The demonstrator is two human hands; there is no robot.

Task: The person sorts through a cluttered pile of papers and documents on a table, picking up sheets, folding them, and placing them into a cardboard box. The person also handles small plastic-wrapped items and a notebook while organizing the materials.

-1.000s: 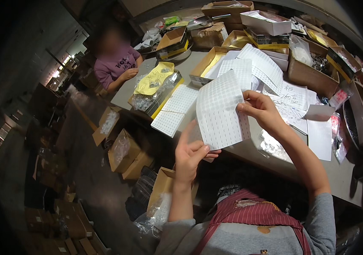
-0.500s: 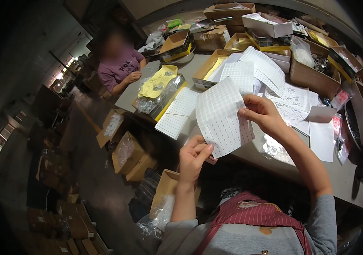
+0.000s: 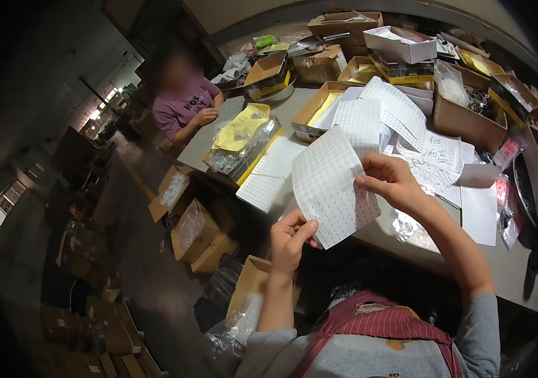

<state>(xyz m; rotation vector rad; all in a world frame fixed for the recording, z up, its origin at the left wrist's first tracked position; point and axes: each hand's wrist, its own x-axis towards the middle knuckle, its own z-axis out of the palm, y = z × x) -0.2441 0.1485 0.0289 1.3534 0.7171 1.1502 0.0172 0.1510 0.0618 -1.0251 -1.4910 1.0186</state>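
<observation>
Between my hands is a white sheet of small labels (image 3: 329, 179), printed in rows and bowed in the middle, held above the table's front edge. My left hand (image 3: 289, 242) pinches its lower left corner between thumb and fingers. At the right edge, my right hand (image 3: 390, 179) grips it, thumb in front. Beyond the sheet, more label sheets (image 3: 358, 123) lie over papers and an open carton. Left of it rests a stack of printed white sheets (image 3: 270, 173) with a band around it.
A carton of clear bags (image 3: 247, 142) with yellow paper stands at the table's left. Boxes of parts (image 3: 470, 107) crowd the back right. Small clear bags (image 3: 411, 230) lie right of my sheet. A person in purple (image 3: 187, 104) sits across the table. Open cartons (image 3: 196, 230) stand on the floor.
The whole view has shifted slightly, so the table and boxes appear a little lower and further right. Both hands keep hold of the label sheet, which has tilted slightly.
</observation>
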